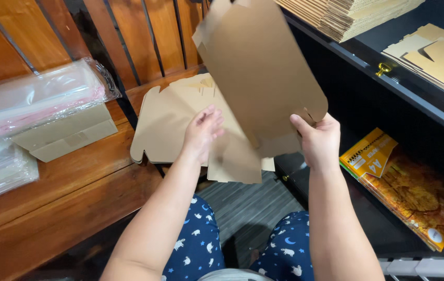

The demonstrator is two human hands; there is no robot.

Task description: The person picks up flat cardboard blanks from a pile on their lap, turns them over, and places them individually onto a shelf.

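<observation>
Wooden bench (76, 182) left, dark shelving (388, 78) right; hands fold cardboard blank (258, 67).

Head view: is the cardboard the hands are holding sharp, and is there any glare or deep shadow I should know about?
Head view: the flat cardboard blank is sharp at the right hand, while the left hand shows slight motion blur; glare streaks the plastic bag stack; the black shelf interior is dark, though the yellow paper pack stays readable; the frame edges bow slightly from the wide lens.
</observation>
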